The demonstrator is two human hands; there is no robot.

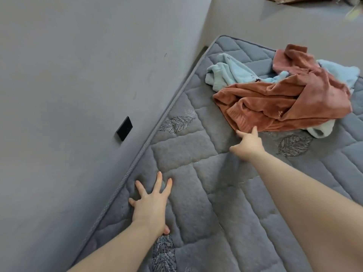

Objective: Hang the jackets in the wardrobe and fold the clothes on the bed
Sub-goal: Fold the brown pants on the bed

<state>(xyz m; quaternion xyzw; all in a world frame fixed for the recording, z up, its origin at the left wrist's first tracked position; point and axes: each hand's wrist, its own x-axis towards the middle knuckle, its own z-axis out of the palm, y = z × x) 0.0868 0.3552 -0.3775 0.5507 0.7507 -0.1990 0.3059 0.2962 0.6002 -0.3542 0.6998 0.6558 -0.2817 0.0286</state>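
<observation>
Hands: left hand [150, 208] splayed flat on mattress [206, 185]; right hand [247, 145] seemingly pinching rust garment [275, 103].

A grey wall [78, 75] runs along my left, with a black rectangular plate [124, 128] set in it.

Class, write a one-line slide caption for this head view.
Left hand braced on mattress, right hand reaching the rust garment atop blue clothes.
</observation>
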